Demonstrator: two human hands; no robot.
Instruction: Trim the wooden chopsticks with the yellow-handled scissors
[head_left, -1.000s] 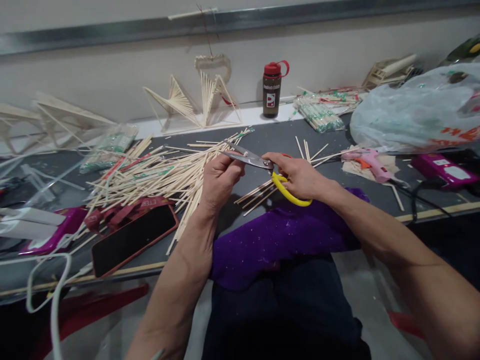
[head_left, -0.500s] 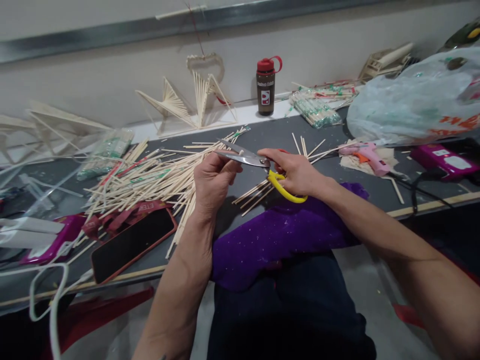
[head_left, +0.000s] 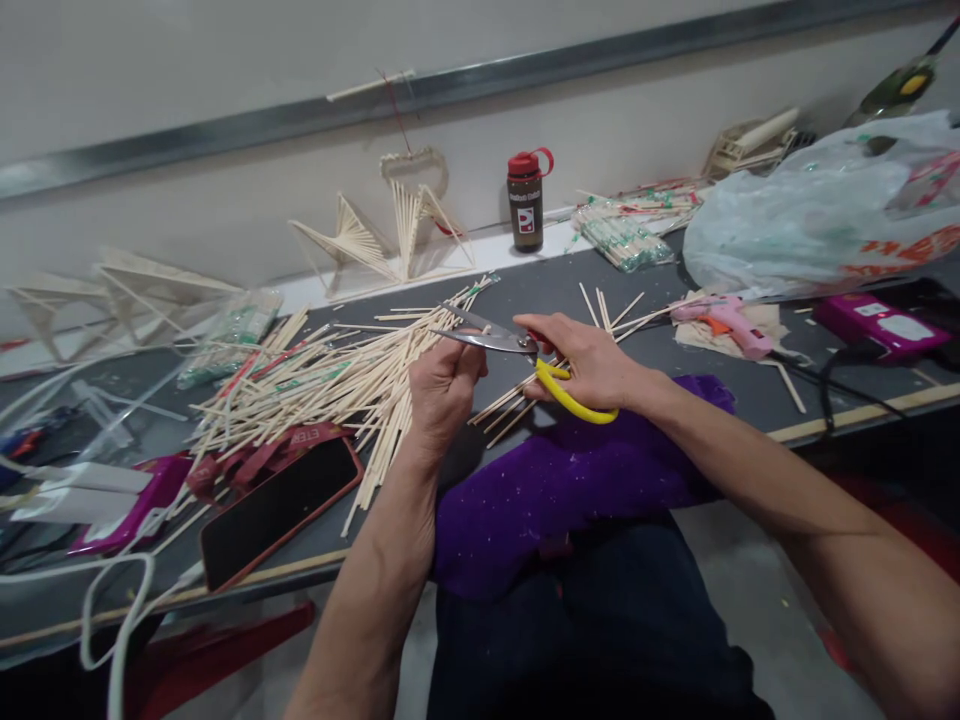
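My right hand [head_left: 592, 362] grips scissors [head_left: 574, 396] with yellow handles, fingers in the loops. Their metal blades stand apart and point left, over my left hand [head_left: 444, 392]. That hand is closed around a thin wooden stick, mostly hidden; only a short pale tip [head_left: 487, 328] shows between the blades. Left of it spreads a loose pile of thin wooden sticks [head_left: 330, 375]. Several short sticks [head_left: 506, 405] lie under my right hand. A purple cloth [head_left: 540, 500] covers the table edge and my lap below both hands.
A phone [head_left: 281, 510] and a red lanyard [head_left: 274, 462] lie at left. Stick models [head_left: 352, 240] and a bottle [head_left: 526, 205] stand along the wall. To the right are a pink glue gun [head_left: 731, 322], a purple box [head_left: 885, 322] and a plastic bag [head_left: 810, 210].
The view has shifted, so everything sits slightly lower in the picture. The scissors remain around the stick tip, blades apart, and both hands keep their hold.
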